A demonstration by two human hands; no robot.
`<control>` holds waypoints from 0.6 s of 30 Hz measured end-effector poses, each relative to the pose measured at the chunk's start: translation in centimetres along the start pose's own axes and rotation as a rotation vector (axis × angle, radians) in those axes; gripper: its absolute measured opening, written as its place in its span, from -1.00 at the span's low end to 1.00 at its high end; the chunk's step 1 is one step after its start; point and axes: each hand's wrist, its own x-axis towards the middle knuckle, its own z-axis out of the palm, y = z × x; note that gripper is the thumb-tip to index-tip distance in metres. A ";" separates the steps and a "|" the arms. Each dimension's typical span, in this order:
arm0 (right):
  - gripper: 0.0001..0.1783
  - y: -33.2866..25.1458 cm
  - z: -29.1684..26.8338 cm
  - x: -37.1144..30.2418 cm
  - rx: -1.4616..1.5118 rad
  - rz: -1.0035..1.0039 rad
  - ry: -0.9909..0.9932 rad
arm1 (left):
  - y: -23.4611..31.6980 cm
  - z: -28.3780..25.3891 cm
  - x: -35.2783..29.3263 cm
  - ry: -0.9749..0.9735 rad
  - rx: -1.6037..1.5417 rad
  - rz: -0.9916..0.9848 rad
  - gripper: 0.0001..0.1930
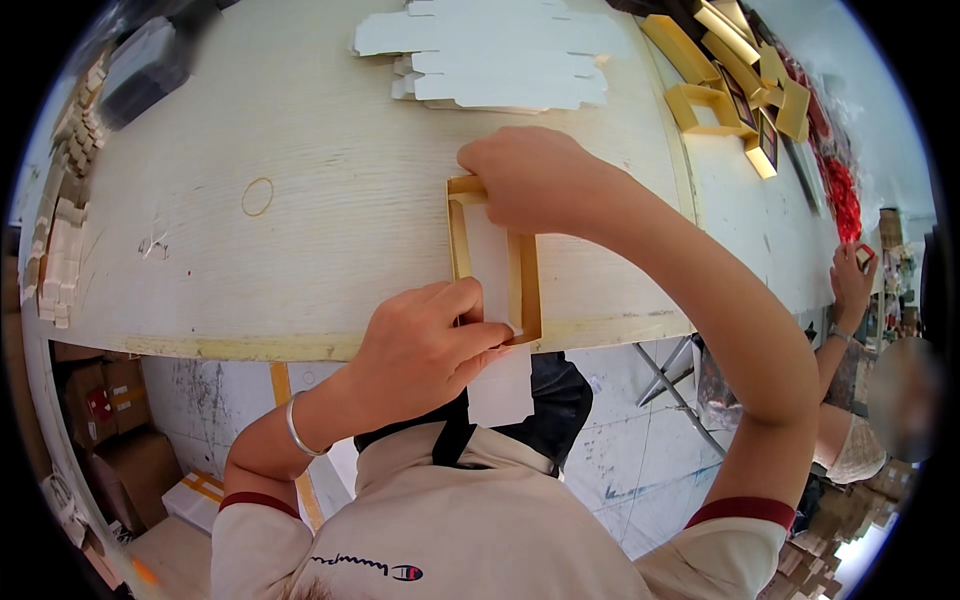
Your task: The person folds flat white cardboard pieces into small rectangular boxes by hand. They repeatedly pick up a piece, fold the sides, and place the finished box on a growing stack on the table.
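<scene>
A long, shallow gold cardboard box [526, 290] with a pale inside stands on the table, its near end at the front edge. My left hand [420, 340] is closed on the near end, with fingers and thumb over the end wall. A white flap [502, 385] of card sticks out below that end, past the table edge. Curled over the far right corner, my right hand [535, 180] grips the box's far end. Its fingertips are mostly hidden behind the hand.
Flat white box blanks [490, 55] lie stacked beyond my hands. Gold boxes [700, 108] are heaped at the far right, near red strands [843, 200]. A rubber band [257, 197] lies left. Folded card pieces [65, 260] line the left edge. Another person's hand [852, 285] holds a small item.
</scene>
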 end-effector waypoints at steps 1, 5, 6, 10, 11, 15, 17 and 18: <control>-0.84 -0.2 0.0 0.1 -0.002 0.017 -0.005 | 0.0 -0.1 0.0 0.000 -0.001 0.000 -0.89; -0.82 0.0 0.5 -0.5 0.013 0.032 0.052 | -0.1 0.0 0.2 0.008 -0.028 -0.001 -0.89; -0.81 0.3 0.8 -1.0 0.026 0.018 0.083 | -0.1 -0.1 0.1 0.010 -0.037 -0.010 -0.89; -0.76 0.9 1.5 -5.5 0.231 -0.147 0.585 | -0.2 -0.3 0.1 0.003 -0.068 -0.038 -0.88; -0.74 0.9 1.6 -7.0 0.280 -0.229 0.632 | -0.2 -0.3 0.2 0.003 -0.073 -0.048 -0.88; -0.71 -0.3 5.5 -12.3 0.503 -0.321 0.583 | 0.0 -0.3 0.3 -0.005 -0.063 -0.053 -0.87; -0.74 -0.7 8.9 -12.2 0.561 -0.341 0.657 | 0.2 -0.3 0.6 -0.033 -0.079 -0.075 -0.86; -0.75 -1.0 10.1 -11.9 0.593 -0.352 0.699 | 0.3 -0.2 0.5 -0.034 -0.098 -0.097 -0.86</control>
